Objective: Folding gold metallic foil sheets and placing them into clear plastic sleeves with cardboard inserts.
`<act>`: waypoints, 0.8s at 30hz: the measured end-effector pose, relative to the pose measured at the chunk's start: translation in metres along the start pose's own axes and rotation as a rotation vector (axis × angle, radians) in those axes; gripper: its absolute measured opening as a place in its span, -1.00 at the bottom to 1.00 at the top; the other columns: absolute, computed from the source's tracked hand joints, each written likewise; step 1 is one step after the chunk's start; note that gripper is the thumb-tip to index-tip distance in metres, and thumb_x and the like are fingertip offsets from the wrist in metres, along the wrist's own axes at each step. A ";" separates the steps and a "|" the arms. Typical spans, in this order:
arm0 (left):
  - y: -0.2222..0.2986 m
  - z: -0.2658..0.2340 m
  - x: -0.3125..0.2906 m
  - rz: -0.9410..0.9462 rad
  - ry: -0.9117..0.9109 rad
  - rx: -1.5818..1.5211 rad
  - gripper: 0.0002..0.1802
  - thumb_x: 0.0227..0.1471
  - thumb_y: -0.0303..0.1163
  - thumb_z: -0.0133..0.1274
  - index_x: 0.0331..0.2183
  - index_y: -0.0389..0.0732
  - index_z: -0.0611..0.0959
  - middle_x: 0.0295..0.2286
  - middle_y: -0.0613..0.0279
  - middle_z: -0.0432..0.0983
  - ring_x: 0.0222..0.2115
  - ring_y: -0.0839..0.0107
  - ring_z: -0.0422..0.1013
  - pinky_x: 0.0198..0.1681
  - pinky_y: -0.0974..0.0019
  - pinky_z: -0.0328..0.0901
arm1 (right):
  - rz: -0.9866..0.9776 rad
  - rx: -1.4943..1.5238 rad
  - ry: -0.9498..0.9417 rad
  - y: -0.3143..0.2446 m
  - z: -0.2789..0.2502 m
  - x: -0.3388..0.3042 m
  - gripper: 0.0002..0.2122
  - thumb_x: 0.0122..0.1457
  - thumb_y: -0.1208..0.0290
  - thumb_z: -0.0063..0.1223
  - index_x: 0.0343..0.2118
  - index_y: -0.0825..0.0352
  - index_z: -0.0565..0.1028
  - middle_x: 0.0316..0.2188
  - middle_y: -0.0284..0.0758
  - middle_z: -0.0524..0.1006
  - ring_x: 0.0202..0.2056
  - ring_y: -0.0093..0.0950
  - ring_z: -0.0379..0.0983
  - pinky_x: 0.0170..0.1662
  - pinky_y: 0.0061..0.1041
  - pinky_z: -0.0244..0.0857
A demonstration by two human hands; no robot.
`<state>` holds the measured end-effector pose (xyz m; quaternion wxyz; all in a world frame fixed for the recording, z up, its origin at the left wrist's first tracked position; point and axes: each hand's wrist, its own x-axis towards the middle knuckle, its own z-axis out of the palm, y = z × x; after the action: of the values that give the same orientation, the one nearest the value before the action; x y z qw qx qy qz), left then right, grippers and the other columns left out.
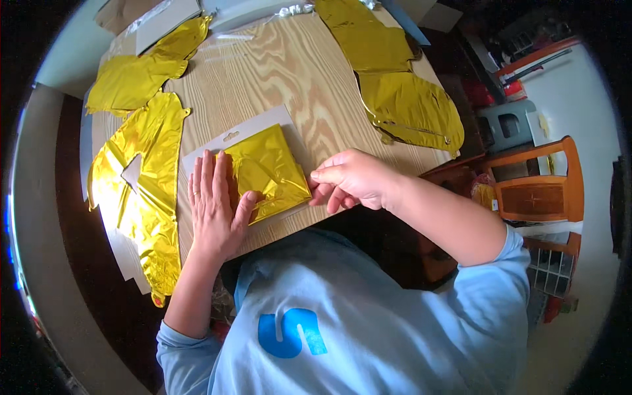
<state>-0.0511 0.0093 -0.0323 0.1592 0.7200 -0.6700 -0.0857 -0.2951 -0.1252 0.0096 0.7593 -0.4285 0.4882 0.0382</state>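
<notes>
A folded gold foil balloon [264, 168] lies as a flat square on a white card [253, 124] with a hanger hole, close to the table's front edge. My left hand [217, 204] rests flat over the left side of the foil and card, its fingers stretched out and pointing away from me. At the right edge of the card, my right hand [345, 181] is closed, thumb against forefinger, pinching the card's edge. Its other fingers curl loosely below. Exactly what sits between the fingertips is partly hidden.
Flat gold foil balloons lie on the wooden table [263, 66]: one at the left [155, 145], another at the far left [138, 76], and foil pieces at the far right [408, 105]. A wooden chair [536, 191] and a grey plastic stool [507, 125] stand at the right.
</notes>
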 end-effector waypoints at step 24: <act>0.007 0.003 -0.001 -0.014 -0.011 0.131 -0.05 0.12 0.12 0.04 0.33 -0.23 0.14 0.32 -0.27 -0.08 0.37 -0.13 -0.19 0.39 -0.12 -0.32 | -0.550 -0.905 0.385 -0.009 0.010 0.025 -0.85 0.12 0.41 0.18 -0.42 0.41 0.60 -0.54 -0.20 0.62 -0.53 -0.40 0.57 -0.38 -0.37 0.44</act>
<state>-0.0587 0.0099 -0.0329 0.1078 0.7329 -0.6701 -0.0467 -0.2707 -0.1327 -0.0031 0.3789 -0.8222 0.4233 -0.0341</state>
